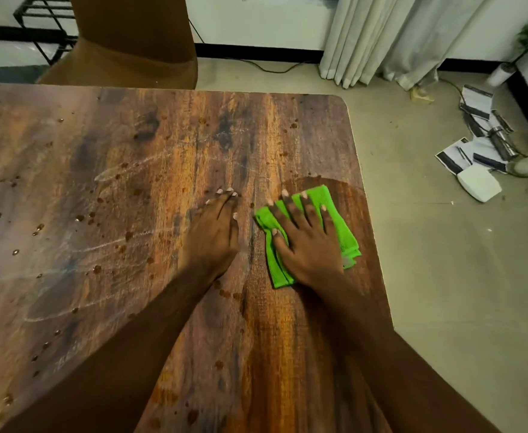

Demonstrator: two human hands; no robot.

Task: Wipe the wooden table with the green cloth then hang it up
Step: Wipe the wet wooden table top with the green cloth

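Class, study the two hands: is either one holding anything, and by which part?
Nothing is gripped. The right hand presses flat on the middle of the folded green cloth, fingers spread. The left hand rests bare on the wooden table.

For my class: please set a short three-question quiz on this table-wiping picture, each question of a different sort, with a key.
1. True or false: the right hand presses flat on the green cloth.
2. Which hand rests bare on the wooden table? A left hand; B right hand.
3. Fill in: droplets lie mostly to the ____ of the cloth.

Key: 1 true; 2 A; 3 left.
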